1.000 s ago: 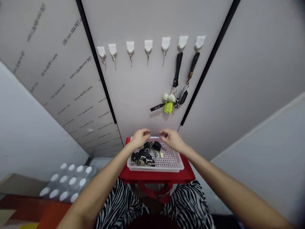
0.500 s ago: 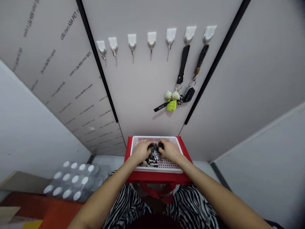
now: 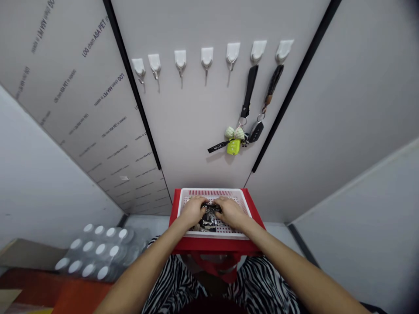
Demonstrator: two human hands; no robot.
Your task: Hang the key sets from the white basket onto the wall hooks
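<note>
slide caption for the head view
Left hand and right hand at black and silver keys in a white perforated plastic basket beneath seven white wall hooks.

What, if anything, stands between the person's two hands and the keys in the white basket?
Nothing visible does. The left hand and the right hand are already inside the open white basket, right at the pile of keys. The fingers partly hide the pile, so their exact grip is unclear.

1 head view, forward-down over white basket (image 3: pixel 214 236)
</note>
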